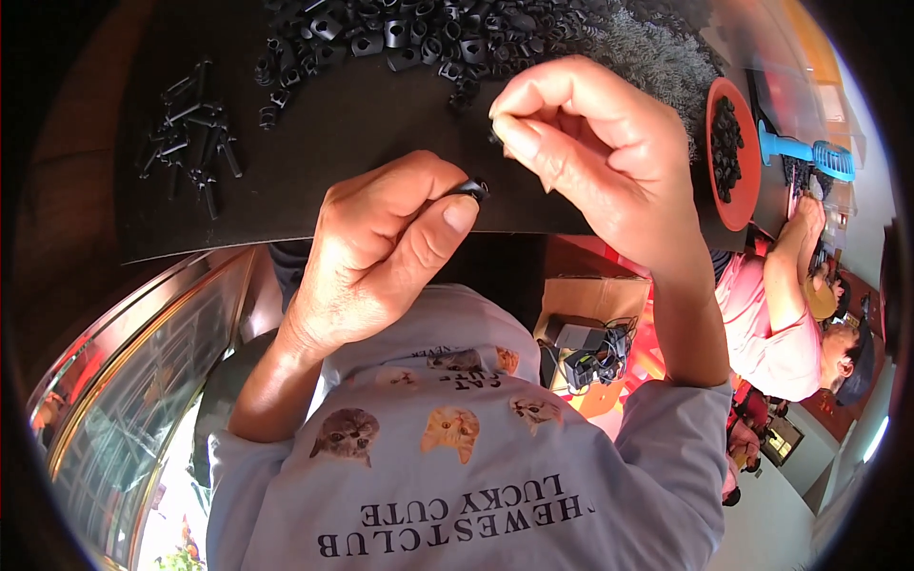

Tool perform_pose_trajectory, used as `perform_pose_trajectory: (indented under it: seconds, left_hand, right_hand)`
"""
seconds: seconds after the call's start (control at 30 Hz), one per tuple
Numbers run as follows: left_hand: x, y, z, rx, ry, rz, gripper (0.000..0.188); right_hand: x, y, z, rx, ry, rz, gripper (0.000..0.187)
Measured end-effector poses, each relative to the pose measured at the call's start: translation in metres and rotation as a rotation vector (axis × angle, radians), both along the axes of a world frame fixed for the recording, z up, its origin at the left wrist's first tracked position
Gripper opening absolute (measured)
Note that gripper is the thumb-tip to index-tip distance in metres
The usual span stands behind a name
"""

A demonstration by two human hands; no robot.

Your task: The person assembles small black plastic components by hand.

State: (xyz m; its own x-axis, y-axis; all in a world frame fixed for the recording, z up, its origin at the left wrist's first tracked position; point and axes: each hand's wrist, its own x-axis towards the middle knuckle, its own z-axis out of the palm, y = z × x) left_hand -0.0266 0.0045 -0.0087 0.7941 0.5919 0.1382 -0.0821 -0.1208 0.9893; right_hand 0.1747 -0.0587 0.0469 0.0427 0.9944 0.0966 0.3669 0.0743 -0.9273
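Note:
In the middle, my left hand (376, 247) pinches a small black plastic part (468, 189) between thumb and forefinger, just above the near edge of the dark table (314, 133). My right hand (609, 138) is raised to the right of it, thumb and forefinger pressed together on a tiny dark piece (494, 134), mostly hidden by the fingertips. The two hands are apart. Beyond them lies a large heap of black plastic parts (409, 38), with a heap of small grey metal pieces, like springs (657, 57), to its right.
Assembled-looking black rod-shaped pieces (195, 133) lie loose at the left. An orange-red dish (749, 186) of small black parts and a blue handheld fan (828, 159) are at the right. Below the table edge stands a cardboard box (586, 295) near cables. A person in pink (766, 324) sits at the right.

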Motion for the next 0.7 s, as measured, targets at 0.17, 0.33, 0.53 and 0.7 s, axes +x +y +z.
perform_pose_trajectory:
  seconds: [0.17,0.33,0.53,0.7]
  left_hand:
    - [0.001,0.001,0.004,-0.075,0.005,-0.01,0.027]
    - [0.001,0.003,0.007,-0.17,0.023,-0.049,0.03]
    - [-0.001,0.006,0.009,-0.204,0.033,-0.076,0.033]
    - [-0.001,0.008,0.012,-0.218,0.054,-0.105,0.034]
  right_hand:
    - [0.004,-0.004,0.001,-0.064,0.138,0.014,0.01]
    - [0.003,-0.006,0.004,-0.214,0.238,0.06,0.011]
    - [0.006,-0.001,0.002,-0.241,0.318,0.144,0.006]
    - [0.007,-0.001,0.004,-0.255,0.34,0.167,0.005]
